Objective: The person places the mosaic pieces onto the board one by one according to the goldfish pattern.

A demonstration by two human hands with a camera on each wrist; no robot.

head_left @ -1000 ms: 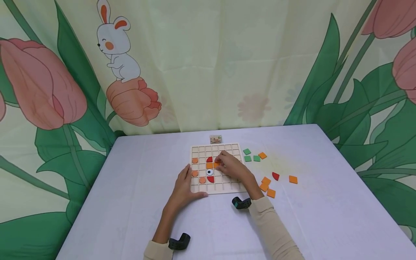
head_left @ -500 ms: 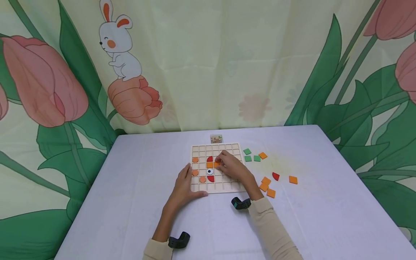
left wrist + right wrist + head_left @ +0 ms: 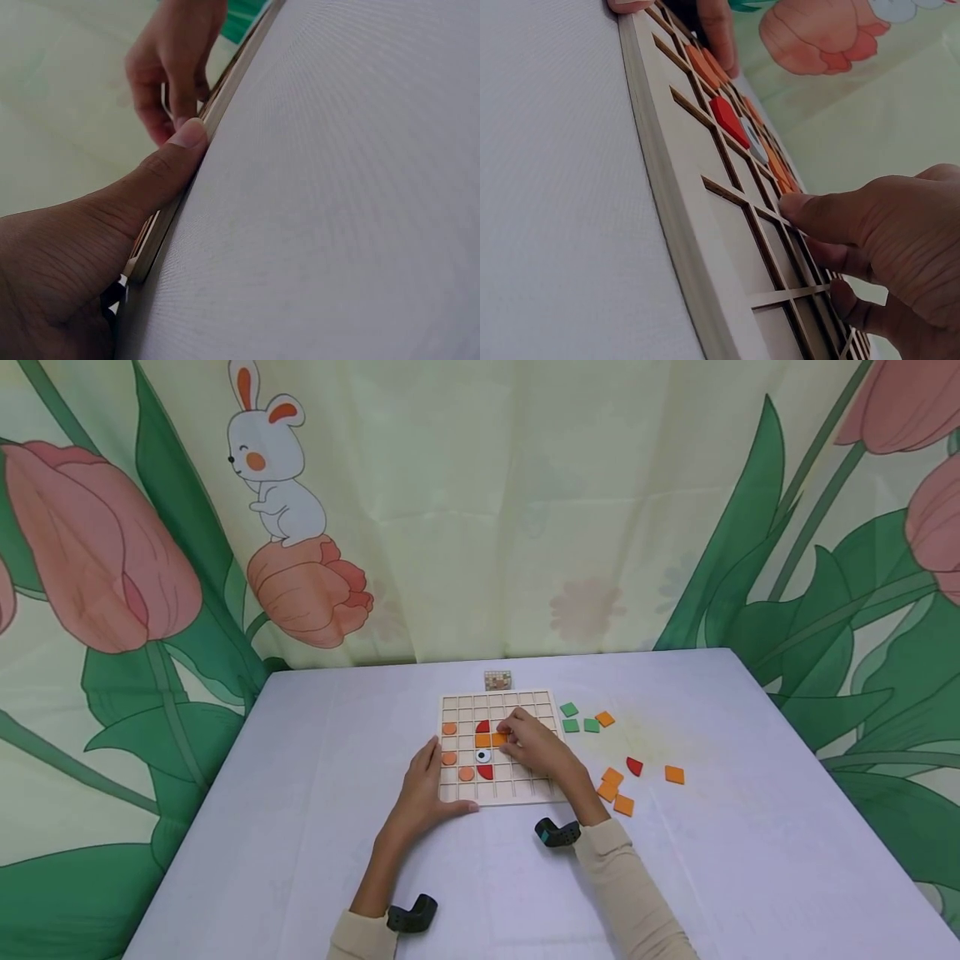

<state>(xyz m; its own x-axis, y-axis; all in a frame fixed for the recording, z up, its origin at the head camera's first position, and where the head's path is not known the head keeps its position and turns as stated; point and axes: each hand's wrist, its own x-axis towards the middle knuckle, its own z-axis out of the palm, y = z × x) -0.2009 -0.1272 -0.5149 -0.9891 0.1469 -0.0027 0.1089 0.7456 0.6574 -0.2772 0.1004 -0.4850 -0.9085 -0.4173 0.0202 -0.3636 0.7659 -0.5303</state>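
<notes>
A pale wooden grid board [image 3: 513, 789] lies on the table, with coloured tiles set in some cells. My left hand [image 3: 420, 789] holds its near left corner, thumb along the front edge and fingers along the left side. In the left wrist view that thumb [image 3: 161, 169] lies against the board's edge. Over the middle of the board, my right hand [image 3: 536, 745] pinches an orange square tile [image 3: 498, 740] beside another orange square [image 3: 483, 741]. Red quarter-round tiles [image 3: 483, 727], a white eye disc [image 3: 483, 756] and orange round tiles [image 3: 448, 759] sit in nearby cells.
Right of the board lie green squares [image 3: 592, 725], orange squares [image 3: 674, 775] and a red quarter-round piece [image 3: 634, 766]. A small patterned block [image 3: 497, 681] stands behind the board. The white-covered table [image 3: 300, 752] meets a printed curtain [image 3: 450, 568] at the back.
Both hands stay almost in place, the right fingers still at the orange square. The view shifts slightly; no tile has visibly moved.
</notes>
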